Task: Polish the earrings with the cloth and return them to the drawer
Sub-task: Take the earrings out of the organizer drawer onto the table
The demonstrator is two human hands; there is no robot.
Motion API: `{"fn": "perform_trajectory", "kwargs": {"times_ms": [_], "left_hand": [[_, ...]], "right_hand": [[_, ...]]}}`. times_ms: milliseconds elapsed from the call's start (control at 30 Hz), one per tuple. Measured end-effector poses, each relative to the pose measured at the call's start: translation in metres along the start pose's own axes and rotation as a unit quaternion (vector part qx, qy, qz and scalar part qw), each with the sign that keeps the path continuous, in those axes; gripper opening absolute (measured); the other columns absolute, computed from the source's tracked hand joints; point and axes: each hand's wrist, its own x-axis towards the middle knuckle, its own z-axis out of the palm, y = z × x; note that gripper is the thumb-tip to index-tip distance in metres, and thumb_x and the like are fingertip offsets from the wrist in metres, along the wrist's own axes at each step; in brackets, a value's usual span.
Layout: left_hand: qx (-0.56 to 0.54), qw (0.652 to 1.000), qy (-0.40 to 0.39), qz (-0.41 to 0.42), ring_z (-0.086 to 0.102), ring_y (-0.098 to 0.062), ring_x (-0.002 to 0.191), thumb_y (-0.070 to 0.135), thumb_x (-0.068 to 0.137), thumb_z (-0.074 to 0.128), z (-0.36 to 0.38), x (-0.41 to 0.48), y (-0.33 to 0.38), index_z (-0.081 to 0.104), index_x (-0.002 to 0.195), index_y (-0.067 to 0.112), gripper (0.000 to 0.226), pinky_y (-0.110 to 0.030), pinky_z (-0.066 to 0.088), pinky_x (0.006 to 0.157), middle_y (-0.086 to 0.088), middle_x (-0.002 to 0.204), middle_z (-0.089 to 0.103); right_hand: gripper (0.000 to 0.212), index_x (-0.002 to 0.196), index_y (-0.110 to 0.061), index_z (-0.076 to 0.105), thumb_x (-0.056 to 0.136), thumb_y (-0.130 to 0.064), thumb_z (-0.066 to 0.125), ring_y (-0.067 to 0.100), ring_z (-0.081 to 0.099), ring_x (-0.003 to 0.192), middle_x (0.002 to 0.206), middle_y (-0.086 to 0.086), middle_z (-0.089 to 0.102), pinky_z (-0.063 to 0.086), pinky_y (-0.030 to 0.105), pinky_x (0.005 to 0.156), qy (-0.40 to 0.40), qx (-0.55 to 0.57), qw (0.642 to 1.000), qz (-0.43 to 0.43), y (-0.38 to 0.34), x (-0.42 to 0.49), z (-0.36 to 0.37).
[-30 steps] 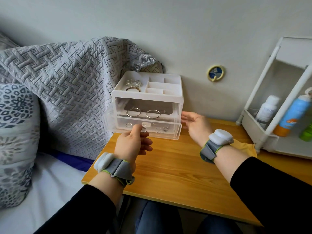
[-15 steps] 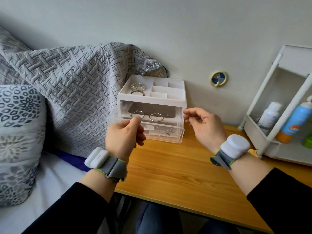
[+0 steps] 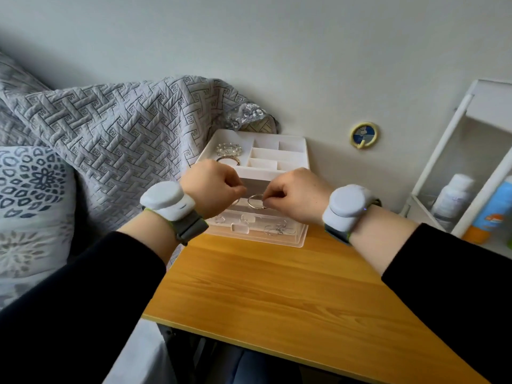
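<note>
A hoop earring [image 3: 248,201] sits pinched in the right hand [image 3: 297,199]; left hand [image 3: 213,189] grip unclear

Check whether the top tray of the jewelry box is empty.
No, the top tray holds a beaded bracelet and a gold ring in its left compartment.

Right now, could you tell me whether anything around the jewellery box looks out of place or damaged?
Nothing looks spilled or damaged. The jewellery box stands square; its clear lower drawer juts forward, pulled open. The right hand pinches a hoop earring above it. Only the grey quilt crowds the box's left side.
</note>
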Motion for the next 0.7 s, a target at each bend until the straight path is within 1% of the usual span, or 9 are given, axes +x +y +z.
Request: {"fn": "perform_trajectory", "kwargs": {"times_ms": [67,133,200,267,367,467,533,600,700], "left_hand": [[0.063,0.997,-0.041,0.009,0.063,-0.014,0.076,0.031,0.079,0.068,0.002,0.01,-0.003,0.075,0.08,0.026,0.009,-0.029,0.052,0.072,0.008,0.077,0.07],[0.12,0.99,-0.079,0.013,0.064,-0.016,0.08,0.031,0.079,0.067,0.004,0.019,-0.006,0.075,0.084,0.027,0.01,-0.029,0.053,0.075,0.008,0.084,0.071],[0.162,0.981,-0.111,0.013,0.064,-0.018,0.082,0.03,0.079,0.066,0.005,0.026,-0.007,0.075,0.088,0.027,0.013,-0.029,0.054,0.074,0.006,0.088,0.071],[0.19,0.973,-0.132,0.013,0.064,-0.02,0.084,0.031,0.08,0.065,0.008,0.035,-0.009,0.076,0.09,0.026,0.015,-0.029,0.054,0.075,0.004,0.089,0.071],[0.23,0.959,-0.165,0.009,0.065,-0.022,0.086,0.032,0.08,0.064,0.014,0.044,-0.014,0.076,0.09,0.023,0.018,-0.031,0.055,0.077,0.002,0.09,0.072],[0.254,0.95,-0.182,0.007,0.066,-0.023,0.086,0.029,0.079,0.062,0.02,0.051,-0.018,0.075,0.092,0.019,0.02,-0.03,0.053,0.074,-0.001,0.093,0.073],[0.272,0.941,-0.201,0.009,0.062,-0.022,0.083,0.028,0.081,0.062,0.023,0.053,-0.019,0.074,0.096,0.018,0.022,-0.029,0.05,0.073,-0.002,0.098,0.072],[0.286,0.932,-0.22,0.011,0.06,-0.021,0.082,0.028,0.083,0.06,0.026,0.056,-0.019,0.073,0.099,0.018,0.023,-0.028,0.048,0.072,-0.002,0.1,0.071],[0.313,0.917,-0.246,0.021,0.052,-0.02,0.074,0.03,0.084,0.057,0.028,0.057,-0.019,0.072,0.091,0.02,0.019,-0.025,0.042,0.064,-0.001,0.096,0.069]], "right_hand": [[0.021,0.095,-0.021,0.074,0.087,-0.027,0.056,0.024,0.062,0.095,0.097,0.0,0.072,0.051,0.037,0.082,-0.042,-0.065,0.997,-0.004,-0.002,0.009,0.004],[0.022,0.093,-0.02,0.074,0.086,-0.026,0.054,0.026,0.063,0.092,0.095,0.001,0.072,0.053,0.035,0.072,-0.072,-0.104,0.992,0.0,-0.003,0.018,0.009],[0.021,0.091,-0.016,0.073,0.086,-0.024,0.054,0.026,0.062,0.086,0.091,0.003,0.071,0.04,0.024,0.053,-0.094,-0.133,0.987,0.004,-0.004,0.023,0.011],[0.021,0.085,-0.009,0.069,0.087,-0.022,0.052,0.025,0.053,0.073,0.081,0.006,0.066,0.025,0.022,0.046,-0.115,-0.16,0.98,0.007,-0.004,0.031,0.013],[0.026,0.062,-0.015,0.051,0.088,-0.02,0.051,0.023,0.041,0.065,0.06,0.004,0.047,0.022,0.023,0.046,-0.133,-0.193,0.972,0.01,-0.001,0.04,0.018],[0.035,0.053,-0.016,0.041,0.086,-0.022,0.052,0.024,0.041,0.062,0.053,0.002,0.04,0.026,0.024,0.047,-0.127,-0.2,0.972,0.009,0.004,0.047,0.027],[0.031,0.056,-0.014,0.051,0.086,-0.022,0.053,0.026,0.049,0.063,0.058,0.004,0.051,0.031,0.023,0.05,-0.129,-0.196,0.972,0.014,0.009,0.052,0.036],[0.021,0.073,-0.01,0.067,0.084,-0.02,0.054,0.025,0.063,0.072,0.076,0.007,0.068,0.038,0.024,0.058,-0.132,-0.187,0.973,0.015,0.015,0.058,0.046],[0.02,0.086,-0.011,0.073,0.081,-0.015,0.054,0.018,0.065,0.073,0.089,0.006,0.073,0.041,0.026,0.061,-0.127,-0.174,0.976,0.017,0.023,0.064,0.053]]}}
